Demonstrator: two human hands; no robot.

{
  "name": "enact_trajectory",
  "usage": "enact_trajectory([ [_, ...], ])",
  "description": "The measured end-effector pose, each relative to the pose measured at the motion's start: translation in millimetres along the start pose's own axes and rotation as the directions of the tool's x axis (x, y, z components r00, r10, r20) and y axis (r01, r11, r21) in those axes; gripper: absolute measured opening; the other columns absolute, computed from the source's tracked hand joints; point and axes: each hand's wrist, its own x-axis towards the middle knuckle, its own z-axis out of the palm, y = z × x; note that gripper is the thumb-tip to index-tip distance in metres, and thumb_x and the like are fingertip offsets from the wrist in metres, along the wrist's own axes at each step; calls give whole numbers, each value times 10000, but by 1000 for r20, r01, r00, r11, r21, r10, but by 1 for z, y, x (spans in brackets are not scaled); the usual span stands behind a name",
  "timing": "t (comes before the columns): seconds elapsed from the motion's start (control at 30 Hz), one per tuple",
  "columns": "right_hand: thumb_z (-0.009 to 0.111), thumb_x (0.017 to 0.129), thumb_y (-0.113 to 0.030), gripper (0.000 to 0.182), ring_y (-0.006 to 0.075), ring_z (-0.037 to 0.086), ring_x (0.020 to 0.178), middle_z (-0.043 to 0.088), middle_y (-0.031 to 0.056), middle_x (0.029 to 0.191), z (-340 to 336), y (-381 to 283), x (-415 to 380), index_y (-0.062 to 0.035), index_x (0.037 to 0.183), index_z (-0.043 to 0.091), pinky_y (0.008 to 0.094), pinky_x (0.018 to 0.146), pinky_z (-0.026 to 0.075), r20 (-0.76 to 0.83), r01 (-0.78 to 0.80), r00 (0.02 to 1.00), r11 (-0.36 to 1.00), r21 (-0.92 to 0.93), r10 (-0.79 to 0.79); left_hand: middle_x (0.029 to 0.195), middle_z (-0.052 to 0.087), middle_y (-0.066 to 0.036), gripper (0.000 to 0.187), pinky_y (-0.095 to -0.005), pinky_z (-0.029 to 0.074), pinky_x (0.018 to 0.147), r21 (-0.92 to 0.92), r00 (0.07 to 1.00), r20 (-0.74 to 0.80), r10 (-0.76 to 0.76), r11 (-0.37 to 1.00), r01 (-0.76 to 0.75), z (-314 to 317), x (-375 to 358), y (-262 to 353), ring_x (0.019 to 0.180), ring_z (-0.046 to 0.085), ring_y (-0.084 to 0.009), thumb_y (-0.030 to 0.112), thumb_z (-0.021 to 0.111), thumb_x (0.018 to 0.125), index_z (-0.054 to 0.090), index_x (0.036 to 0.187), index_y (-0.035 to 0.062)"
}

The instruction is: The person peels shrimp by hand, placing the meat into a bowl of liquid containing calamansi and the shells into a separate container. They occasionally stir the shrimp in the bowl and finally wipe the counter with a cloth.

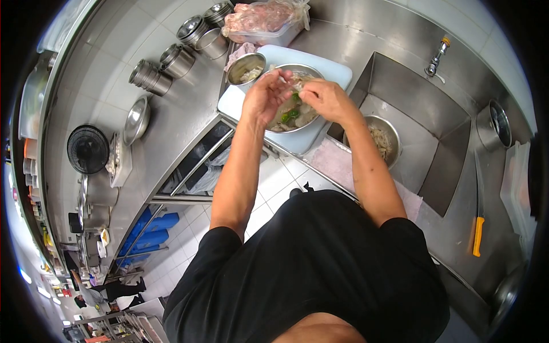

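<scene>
My left hand [266, 96] is raised over the left part of a metal bowl [313, 70], palm turned inward, fingers loosely curled and apart. Facing it, my right hand [327, 100] has thumb and fingers pinched together on what looks like a raw shrimp [298, 83], partly hidden by the fingers. Greyish, wet pieces that resemble shrimp lie in the bowl, with a bright green item [290, 116] among them. The bowl rests on a pale blue cutting board [331, 71]. Left of it, a smaller metal bowl [246, 67] holds whitish pieces.
A pot [394, 137] with brownish scraps stands in the sink [452, 166], under a tap [437, 60]. A yellow-handled knife [478, 234] lies on the right counter. Bagged meat [260, 20] fills a tub behind the board. Another person [103, 294] stands far left.
</scene>
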Motion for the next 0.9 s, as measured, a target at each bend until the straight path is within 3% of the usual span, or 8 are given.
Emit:
enact_trajectory([
  [0.13,602,894,-254,245,365,620,810,637,192,891,-34,9,-21,-15,905,658,411,746,493,-159,-259,956,964,-63,246,899,712,-20,175,-251,481,647,320,975,-105,195,935,-152,-39,36,27,771,637,-108,215,655,923,636,1056,102],
  [0.2,601,902,-269,248,353,629,838,641,191,891,-56,35,-40,-45,970,681,411,762,490,-221,-290,939,951,-104,262,1066,707,-115,427,-309,528,792,723,892,-116,436,653,-225,-49,41,40,946,676,-218,262,688,897,606,1221,-5],
  [0.27,604,907,-264,264,361,634,880,667,187,949,-72,64,-63,-58,1044,696,411,813,493,-221,-367,923,894,-256,315,1132,682,-190,532,-366,513,890,965,853,-17,521,231,-122,-48,27,44,1018,666,-321,323,697,877,571,1302,30],
  [0.37,605,905,-250,298,356,623,966,671,179,1086,-78,112,-92,-59,1117,693,411,895,481,-131,-525,821,645,-555,556,1180,648,-223,554,-397,468,973,975,970,200,141,68,-211,-25,6,28,1136,607,-353,388,707,837,584,1318,142],
  [0.43,614,892,-225,307,356,603,1028,648,169,1172,-77,113,-94,-56,1138,689,415,942,460,-90,-436,861,635,-637,501,1333,543,-245,584,-417,383,1079,887,893,439,-101,-108,-448,-8,0,3,1279,490,-386,392,711,814,574,1337,171],
  [0.63,616,855,-153,270,300,545,1136,660,101,1177,-44,48,-46,-104,1100,717,469,1021,386,-144,-162,985,791,-589,94,1466,402,-222,603,-465,366,1080,816,925,361,-117,-440,-375,-14,6,-37,1328,419,-405,402,698,792,545,1345,218],
  [0.83,590,799,-98,249,269,528,1166,679,85,1112,-9,4,6,-118,984,755,574,1143,198,224,136,974,690,-711,39,1478,389,-207,610,-517,367,1078,823,966,254,-53,-513,-245,-25,12,-25,1340,404,-398,424,697,783,552,1328,190],
  [0.9,585,763,-81,250,278,554,1122,698,100,1013,1,3,21,-109,939,760,610,1146,152,348,162,915,605,-779,203,1483,378,-215,617,-510,368,1082,849,977,211,-17,-492,-192,-27,13,-23,1341,399,-410,418,691,789,545,1331,160],
])
